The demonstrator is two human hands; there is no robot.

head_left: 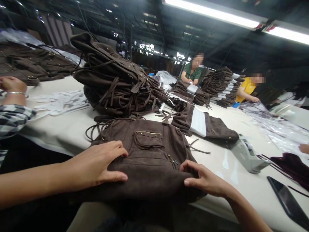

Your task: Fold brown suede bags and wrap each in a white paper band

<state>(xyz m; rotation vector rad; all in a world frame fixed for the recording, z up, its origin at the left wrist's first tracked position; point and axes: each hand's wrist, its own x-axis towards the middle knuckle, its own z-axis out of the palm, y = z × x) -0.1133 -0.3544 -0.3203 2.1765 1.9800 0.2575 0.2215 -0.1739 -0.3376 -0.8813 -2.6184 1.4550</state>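
A dark brown suede-like handbag (147, 161) lies in front of me at the table's near edge, its lower part bulging over toward me. It has a small zipped front pocket (149, 139) and brass-coloured studs. My left hand (103, 166) rests on the bag's left side, fingers stretched and thumb apart. At the right side, my right hand (202, 177) has its fingers curled against the bag, thumb below them, gripping the material there. The undersides of both hands are hidden. The bag's handles and thin straps lie behind it.
Behind the bag rises a large heap of brown bags (116, 77). A bag with a white paper band (198, 122), a tape dispenser (249, 156) and a phone (287, 199) are to the right. Another person's hand (13, 85) is at the left; two people work farther back.
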